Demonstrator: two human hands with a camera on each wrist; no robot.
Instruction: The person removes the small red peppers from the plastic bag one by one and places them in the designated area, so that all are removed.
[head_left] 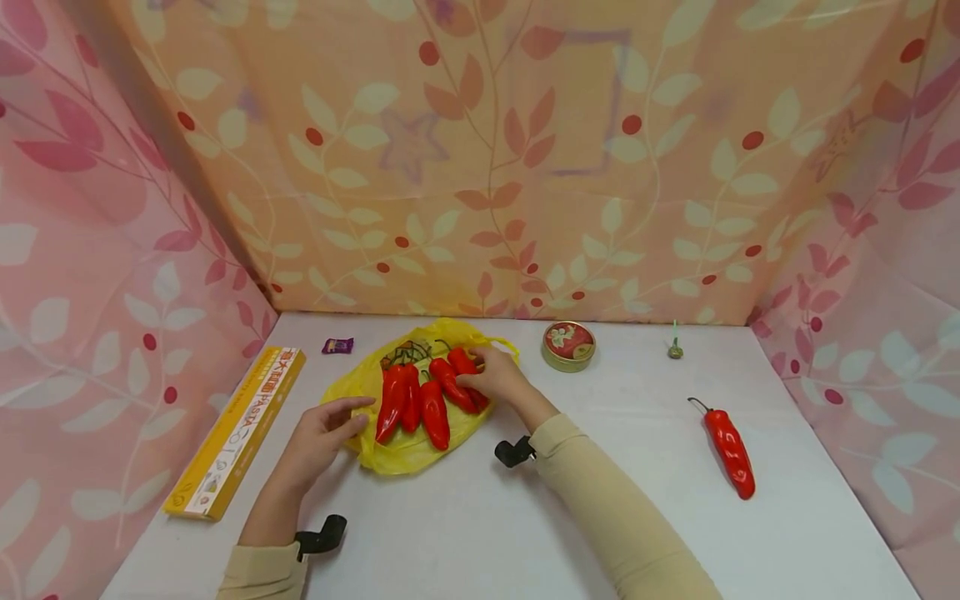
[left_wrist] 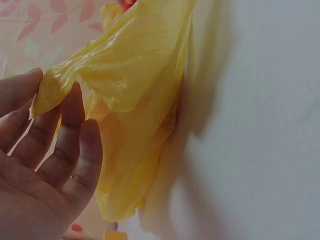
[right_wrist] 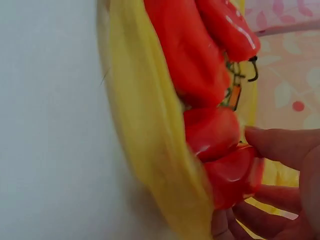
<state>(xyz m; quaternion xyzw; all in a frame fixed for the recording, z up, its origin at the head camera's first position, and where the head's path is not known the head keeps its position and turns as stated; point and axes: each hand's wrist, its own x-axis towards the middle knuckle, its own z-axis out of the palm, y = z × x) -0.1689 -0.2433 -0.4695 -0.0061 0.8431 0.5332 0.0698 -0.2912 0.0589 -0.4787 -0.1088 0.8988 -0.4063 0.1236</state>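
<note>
A yellow plastic bag lies flat on the white table with several red peppers on top of it. My left hand pinches the bag's left edge; in the left wrist view that hand has a corner of the yellow bag caught between thumb and fingers. My right hand grips the rightmost red pepper on the bag. The right wrist view shows this hand with thumb and fingers curled round a pepper beside the bag. One more red pepper lies alone at the right.
A yellow pasta box lies along the left edge. A round red-lidded tin, a purple wrapped sweet and a small green-stemmed object sit near the back. Patterned cloth walls close in three sides of the table.
</note>
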